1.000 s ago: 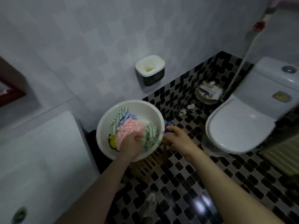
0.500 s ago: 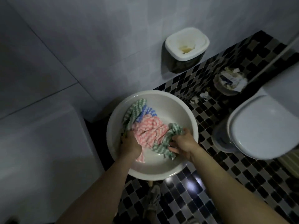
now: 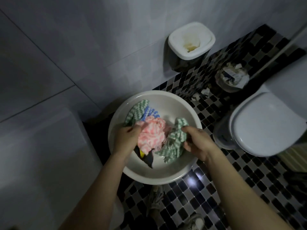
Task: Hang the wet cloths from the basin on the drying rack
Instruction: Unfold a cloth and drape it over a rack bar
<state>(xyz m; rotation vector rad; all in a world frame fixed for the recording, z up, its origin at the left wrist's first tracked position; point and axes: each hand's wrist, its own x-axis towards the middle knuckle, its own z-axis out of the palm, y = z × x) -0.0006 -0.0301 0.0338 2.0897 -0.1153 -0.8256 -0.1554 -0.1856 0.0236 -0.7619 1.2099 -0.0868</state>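
A round white basin (image 3: 186,171) sits low against the wall with a heap of wet cloths in it. My left hand (image 3: 127,139) grips the pink zigzag cloth (image 3: 152,136) at its left edge. My right hand (image 3: 197,141) grips a green zigzag cloth (image 3: 172,146) and holds it a little above the basin floor. Another green cloth (image 3: 137,112) and a blue cloth (image 3: 150,112) lie toward the back of the basin. A dark cloth with yellow (image 3: 146,157) pokes out under the pink one. No drying rack is in view.
A toilet (image 3: 265,123) with its lid down stands at the right. A small waste bin (image 3: 232,78) full of paper stands behind it, and a white-lidded container (image 3: 191,42) hangs on the wall. A white appliance (image 3: 41,163) fills the left. The floor is black mosaic tile.
The view has closed in on the basin. My right hand came off the rim and into the basin, then took the green cloth and lifted it. My left hand stays on the pink cloth.
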